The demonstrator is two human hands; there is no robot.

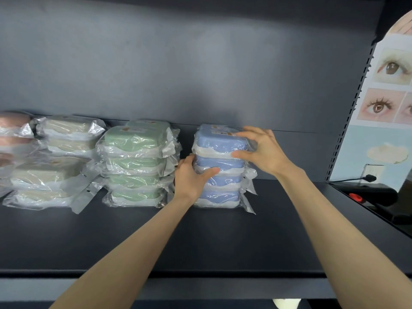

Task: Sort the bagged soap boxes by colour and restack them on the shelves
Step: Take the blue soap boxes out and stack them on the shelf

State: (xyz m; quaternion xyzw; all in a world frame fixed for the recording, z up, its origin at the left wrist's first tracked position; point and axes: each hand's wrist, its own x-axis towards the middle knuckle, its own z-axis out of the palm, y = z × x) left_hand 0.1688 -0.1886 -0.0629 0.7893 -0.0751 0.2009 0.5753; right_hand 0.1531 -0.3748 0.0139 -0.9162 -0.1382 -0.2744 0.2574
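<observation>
I see four blue plastic-bagged soap boxes (223, 195) stacked flat on the dark shelf (200, 241), long axes running left-right. My left hand (189, 177) clasps the stack's left side; my right hand (263, 148) grips the top box (219, 141).

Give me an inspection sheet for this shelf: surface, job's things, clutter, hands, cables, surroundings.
Surface: dark shelf, bagged boxes standing along its back.
Job's things: blue stack at right; green stack beside it; beige stacks further left; pink stack cut off at the left edge.
Clutter: nothing seen on the shelf.
Hands: left hand grips the blue stack's left side; right hand grips its top box.
Cables: black cable with plug, right of the shelf.
Surroundings: poster of eye pictures; black device with red button.
</observation>
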